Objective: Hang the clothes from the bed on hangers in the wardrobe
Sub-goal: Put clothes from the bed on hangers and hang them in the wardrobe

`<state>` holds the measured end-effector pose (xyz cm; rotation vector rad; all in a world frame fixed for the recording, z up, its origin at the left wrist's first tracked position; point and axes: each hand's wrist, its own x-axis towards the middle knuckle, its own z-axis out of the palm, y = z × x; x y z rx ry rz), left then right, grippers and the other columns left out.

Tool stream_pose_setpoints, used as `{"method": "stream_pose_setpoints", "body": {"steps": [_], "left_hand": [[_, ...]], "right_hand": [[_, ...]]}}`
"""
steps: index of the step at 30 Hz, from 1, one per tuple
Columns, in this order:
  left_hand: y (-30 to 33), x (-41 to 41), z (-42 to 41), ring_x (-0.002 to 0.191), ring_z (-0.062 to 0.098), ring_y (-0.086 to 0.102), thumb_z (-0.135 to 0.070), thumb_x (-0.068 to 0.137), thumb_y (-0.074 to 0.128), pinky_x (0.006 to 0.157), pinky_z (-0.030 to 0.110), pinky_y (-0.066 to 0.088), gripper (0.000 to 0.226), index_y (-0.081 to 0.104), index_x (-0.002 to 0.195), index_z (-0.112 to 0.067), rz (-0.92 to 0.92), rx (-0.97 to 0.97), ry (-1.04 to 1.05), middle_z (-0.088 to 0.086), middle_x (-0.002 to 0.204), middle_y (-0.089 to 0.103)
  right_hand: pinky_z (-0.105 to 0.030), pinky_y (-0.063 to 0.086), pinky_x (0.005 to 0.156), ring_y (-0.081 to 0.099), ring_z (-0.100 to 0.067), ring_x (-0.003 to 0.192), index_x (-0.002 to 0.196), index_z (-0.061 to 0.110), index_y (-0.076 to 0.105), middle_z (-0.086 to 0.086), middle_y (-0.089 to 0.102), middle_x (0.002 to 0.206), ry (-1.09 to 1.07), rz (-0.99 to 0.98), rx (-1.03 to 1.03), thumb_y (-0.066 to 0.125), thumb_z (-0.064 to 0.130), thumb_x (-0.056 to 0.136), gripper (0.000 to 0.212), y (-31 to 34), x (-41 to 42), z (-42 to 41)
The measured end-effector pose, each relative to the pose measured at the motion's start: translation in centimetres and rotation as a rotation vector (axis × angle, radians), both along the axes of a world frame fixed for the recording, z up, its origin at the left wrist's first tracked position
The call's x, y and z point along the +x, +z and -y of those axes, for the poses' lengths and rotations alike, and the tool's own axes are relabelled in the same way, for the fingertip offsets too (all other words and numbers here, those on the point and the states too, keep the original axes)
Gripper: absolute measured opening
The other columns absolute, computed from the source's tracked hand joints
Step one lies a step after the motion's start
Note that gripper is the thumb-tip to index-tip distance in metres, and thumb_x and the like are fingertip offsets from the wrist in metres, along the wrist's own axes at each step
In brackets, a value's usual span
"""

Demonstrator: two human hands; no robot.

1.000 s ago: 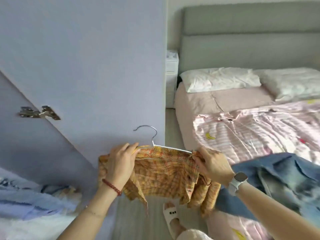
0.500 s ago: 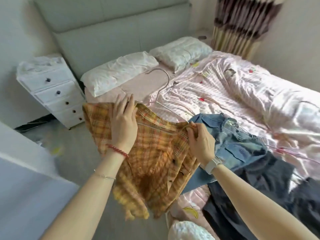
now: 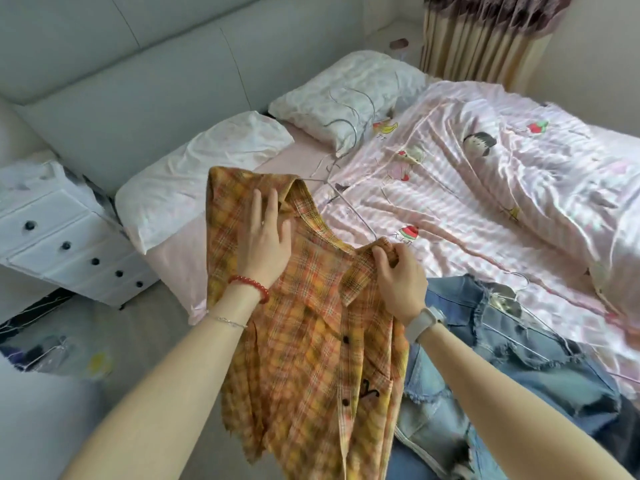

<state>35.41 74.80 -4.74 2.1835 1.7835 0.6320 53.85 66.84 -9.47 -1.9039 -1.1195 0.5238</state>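
An orange plaid shirt point(image 3: 311, 358) hangs in front of me on a thin metal hanger point(image 3: 349, 133), whose blurred hook sticks out toward the pillows. My left hand point(image 3: 265, 240) grips the shirt's left shoulder beside the collar. My right hand point(image 3: 398, 275) pinches the right shoulder and collar edge. A frayed blue denim garment point(image 3: 519, 362) lies on the bed point(image 3: 485, 202) just right of the shirt, with another wire hanger point(image 3: 540, 317) lying on it. The wardrobe is out of view.
Two white pillows point(image 3: 214, 168) lie against a grey padded headboard point(image 3: 138, 81). A white drawer unit point(image 3: 59, 237) stands left of the bed. A striped curtain point(image 3: 485, 36) hangs at the far right. A dark garment point(image 3: 630, 427) shows at the right edge.
My view has swung from the wardrobe door to the bed. Both hands keep hold of the plaid shirt on its hanger, now held over the bed's edge with the hook toward the pillows.
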Motion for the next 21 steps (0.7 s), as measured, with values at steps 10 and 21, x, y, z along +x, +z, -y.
{"method": "stream_pose_setpoints", "body": {"steps": [10,21], "left_hand": [[-17.7,10.4,5.6,0.139,0.018,0.015,-0.057,0.090,0.034,0.115,0.039,0.017,0.071,0.016,0.147,-0.020,-0.080,-0.625,-0.249,-0.004,0.153,0.011],[-25.5,9.8,7.4,0.142,0.012,0.008,-0.043,0.097,0.036,0.116,0.041,0.002,0.046,0.041,0.138,-0.023,-0.327,-0.626,-0.365,-0.005,0.154,0.018]], "right_hand": [[-0.032,0.037,0.062,0.059,-0.036,0.086,0.094,-0.002,0.055,-0.019,0.059,0.086,-0.180,-0.040,-0.409,0.046,0.033,0.093,0.036,-15.1,12.1,-9.9],[-0.045,0.028,0.102,0.031,-0.031,0.130,0.137,0.012,0.035,-0.012,0.034,0.143,0.056,0.306,-0.631,0.045,0.029,0.094,0.047,-21.1,14.1,-8.4]]}}
